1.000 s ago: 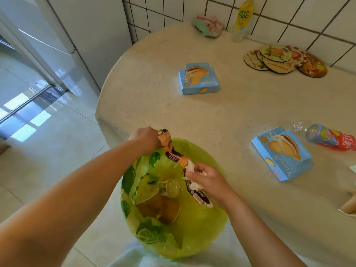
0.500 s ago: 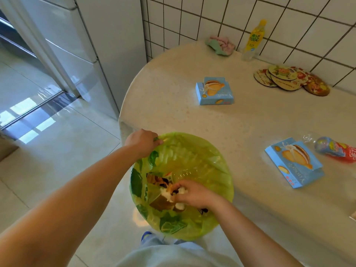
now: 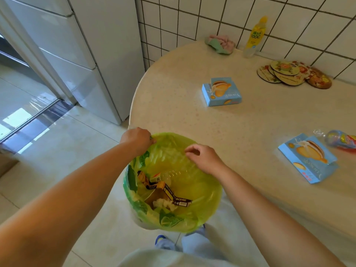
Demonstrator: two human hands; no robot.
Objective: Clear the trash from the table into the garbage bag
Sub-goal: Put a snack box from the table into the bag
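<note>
Left hand (image 3: 137,138) clamped on far left rim of green garbage bag (image 3: 202,191), held at near edge of table (image 3: 240,124). Right hand (image 3: 205,158) above bag mouth, fingers loosely apart, empty. Incense box (image 3: 169,193) inside bag. Two blue snack boxes (image 3: 221,92) (image 3: 308,158) on table, right and far.

Bright daylight, glare on floor (image 3: 23,120), wide-angle edge distortion, slight softness.

Yellow bottle (image 3: 254,36) label: "100C", under characters too small to read
Dark strip of packaging (image 3: 181,201) in the green bag (image 3: 208,191): "INCENSE"
Blue boxes (image 3: 221,91): script unreadable
</note>
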